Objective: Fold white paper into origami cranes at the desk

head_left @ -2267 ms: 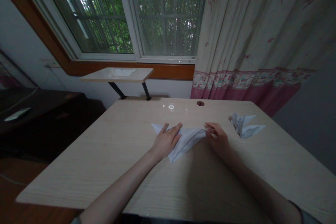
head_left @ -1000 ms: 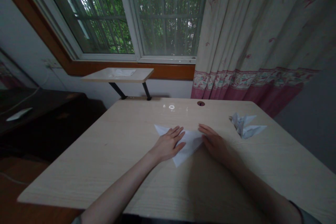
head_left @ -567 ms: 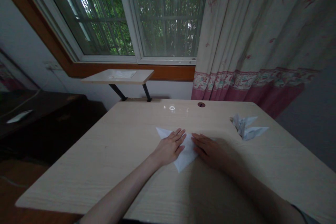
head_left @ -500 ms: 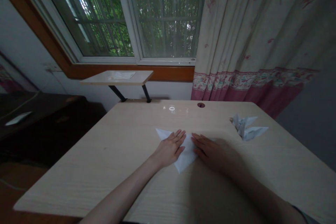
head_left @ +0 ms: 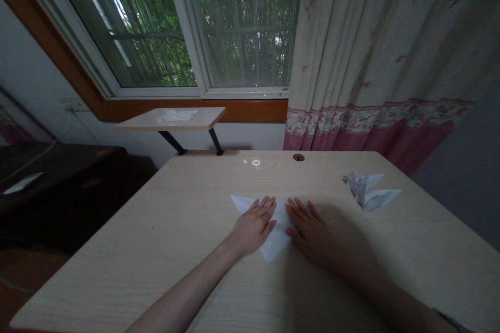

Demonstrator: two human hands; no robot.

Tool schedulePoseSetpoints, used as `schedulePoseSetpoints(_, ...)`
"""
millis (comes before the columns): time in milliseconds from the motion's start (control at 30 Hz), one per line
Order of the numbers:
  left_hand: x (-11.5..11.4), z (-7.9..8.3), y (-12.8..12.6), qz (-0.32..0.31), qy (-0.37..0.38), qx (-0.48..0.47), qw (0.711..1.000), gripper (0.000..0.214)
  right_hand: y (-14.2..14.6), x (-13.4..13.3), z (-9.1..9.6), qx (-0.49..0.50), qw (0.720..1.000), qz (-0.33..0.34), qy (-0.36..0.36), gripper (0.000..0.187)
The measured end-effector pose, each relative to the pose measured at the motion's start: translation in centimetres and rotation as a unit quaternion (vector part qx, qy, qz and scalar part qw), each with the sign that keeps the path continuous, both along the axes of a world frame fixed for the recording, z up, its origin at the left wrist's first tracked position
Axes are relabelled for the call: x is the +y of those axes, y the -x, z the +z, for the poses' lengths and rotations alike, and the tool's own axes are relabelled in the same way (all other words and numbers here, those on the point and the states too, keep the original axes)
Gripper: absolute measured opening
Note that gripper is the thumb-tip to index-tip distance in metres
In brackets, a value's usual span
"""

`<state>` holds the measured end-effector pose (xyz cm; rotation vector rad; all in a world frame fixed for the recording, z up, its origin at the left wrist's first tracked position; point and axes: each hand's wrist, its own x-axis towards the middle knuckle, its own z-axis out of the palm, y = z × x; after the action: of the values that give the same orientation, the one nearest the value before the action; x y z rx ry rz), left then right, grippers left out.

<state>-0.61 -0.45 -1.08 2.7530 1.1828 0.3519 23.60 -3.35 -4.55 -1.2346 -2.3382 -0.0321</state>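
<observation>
Step in hand, by judgement: paper folding, at the pressing flat of a fold. Far left, at 9 o'clock from the work, a dark wooden cabinet (head_left: 58,179) with a white paper slip (head_left: 22,183) on top. Next, a left hand (head_left: 253,228) lying flat on the left part of a folded white paper (head_left: 278,242), fingers spread and released, no grip. Paper on the wooden table (head_left: 156,218), near the middle of the top, one point aimed at 10 o'clock, another at 6 o'clock, edges straight, no tears visible. Then a right hand (head_left: 310,231) flat on the right part, fingers likewise open, touching the paper without grasping. At 2 o'clock, well apart from both hands, a paper bird (head_left: 369,191), creased and rumpled. Next move, by judgement: fingertips lifting one paper edge for a further fold.
</observation>
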Motion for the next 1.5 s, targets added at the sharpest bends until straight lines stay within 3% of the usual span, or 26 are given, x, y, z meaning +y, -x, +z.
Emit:
schedulePoseSetpoints(233, -0.3, -0.3, -0.3, 0.018, -0.003, 0.009, 1.0, 0.052, 0.2, -0.2, 0.8, 0.008, 0.999, 0.032, 0.034, 0.05)
schedulePoseSetpoints(633, -0.4, 0.2, -0.1, 0.022, -0.007, 0.027, 0.999, 0.054, -0.1, -0.2, 0.3, 0.0, 0.999, -0.006, 0.041, 0.06)
schedulePoseSetpoints(867, -0.2, 0.4, 0.1, 0.097, 0.0, 0.027, 0.995, 0.065, -0.5, 0.6, 1.4, -0.022, 0.997, -0.005, 0.073, 0.057)
schedulePoseSetpoints(1167, 0.4, 0.5, 0.5, 0.164, -0.011, 0.059, 0.985, 0.063, -1.2, 1.3, 1.5, -0.067, 0.994, -0.023, 0.079, 0.063)
schedulePoseSetpoints(1500, 0.6, 1.2, 1.0, 0.165, 0.002, 0.063, 0.984, 0.064, -1.1, 1.1, 1.8, -0.134, 0.986, -0.079, 0.062, 0.071)
